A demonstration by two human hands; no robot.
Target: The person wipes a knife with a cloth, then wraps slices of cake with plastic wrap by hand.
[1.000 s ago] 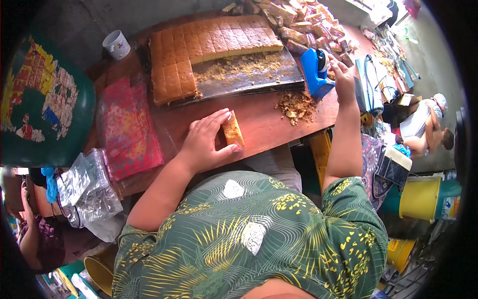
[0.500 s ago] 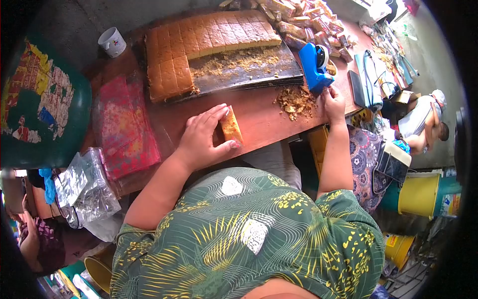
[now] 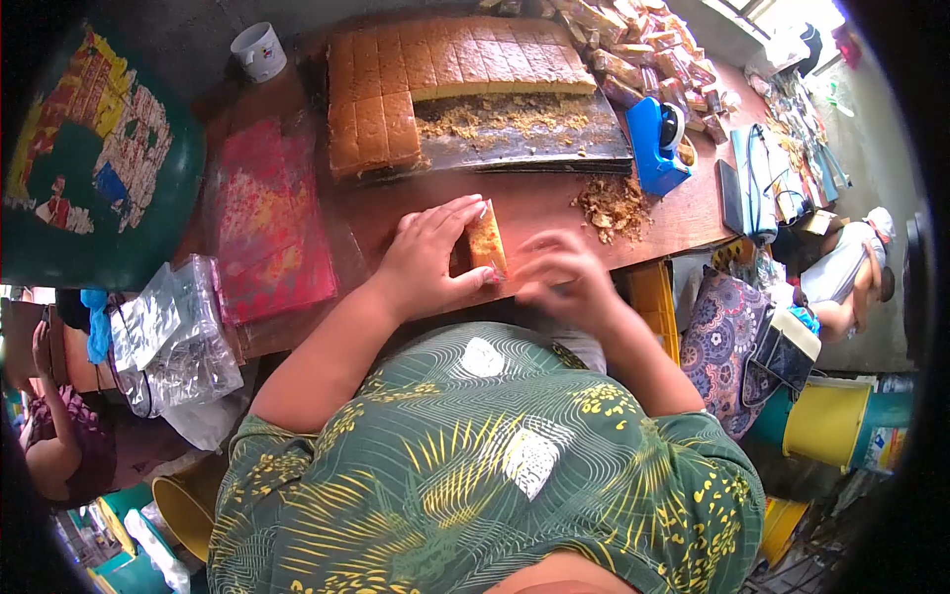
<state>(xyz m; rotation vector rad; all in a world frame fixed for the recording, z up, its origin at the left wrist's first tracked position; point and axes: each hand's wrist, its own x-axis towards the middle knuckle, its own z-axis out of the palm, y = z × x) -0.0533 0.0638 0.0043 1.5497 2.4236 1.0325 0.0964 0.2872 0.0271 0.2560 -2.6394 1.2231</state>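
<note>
A wrapped slice of cake [image 3: 487, 241] rests on the wooden table [image 3: 371, 213] near its front edge. My left hand [image 3: 435, 252] holds the slice between thumb and fingers. Just right of the slice is my right hand [image 3: 569, 274], blurred by motion with its fingers bent; whether a piece of tape is in it cannot be made out. A blue tape dispenser [image 3: 655, 148] stands beyond it to the right. Behind the slice, a large cake [image 3: 435, 64] cut into pieces sits on a dark tray [image 3: 485, 158], whose bare part is strewn with crumbs.
Crumbs [image 3: 612, 208] are heaped before the dispenser. Wrapped slices [image 3: 658, 49] are piled at the back right. Red printed wrappers [image 3: 267, 223] and a white mug [image 3: 259, 51] are at the left. People are at the far left [image 3: 59, 426] and far right [image 3: 851, 262].
My right hand has moved from the tape dispenser back toward the wrapped slice. My left hand has stayed on the slice. The view has shifted slightly.
</note>
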